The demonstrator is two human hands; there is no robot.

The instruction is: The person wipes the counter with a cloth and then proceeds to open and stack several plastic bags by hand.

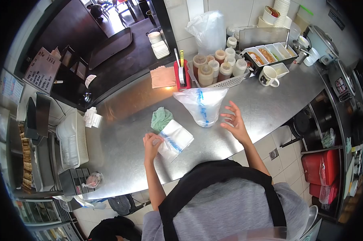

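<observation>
My left hand [153, 143] is at the left edge of a flat stack of white plastic bags with blue print [177, 138], thumb and fingers pinched together on it. A crumpled green cloth [162, 119] lies just behind the stack. My right hand [234, 121] is raised with fingers apart and holds nothing. Just left of it, a filled white plastic bag with blue print [203, 107] stands on the steel counter [121, 160], wide at its top; what is inside cannot be made out.
Behind the bag stand a basket of bottles [225, 82], a red tape dispenser [182, 76] and an orange cloth [163, 77]. A mug [268, 76] and topping trays [270, 54] are at the back right. A white basket [84, 138] stands left; another person [114, 231] is at the bottom left.
</observation>
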